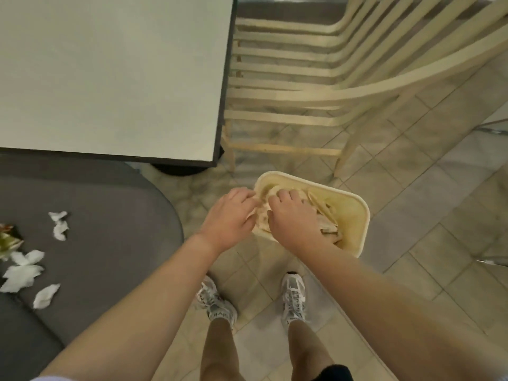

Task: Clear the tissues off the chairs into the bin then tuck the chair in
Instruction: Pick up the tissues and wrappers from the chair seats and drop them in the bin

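Note:
A cream plastic bin [354, 213] stands on the tiled floor in front of my feet. Both hands are over its left half. My left hand [229, 215] and my right hand [292, 218] have curled fingers on a bunch of crumpled tissues [262, 213] between them, above the bin's opening. More tissues [328, 225] lie inside the bin. On the grey upholstered chair seat [110, 215] at the left lie several white crumpled tissues [23, 272], with two small pieces [59, 224] further up.
A pale table [110, 72] with a dark edge fills the upper left. A cream slatted wooden chair [302, 78] stands at the table's right side. A coloured wrapper [7, 240] lies at the grey seat's left edge. Tiled floor extends to the right.

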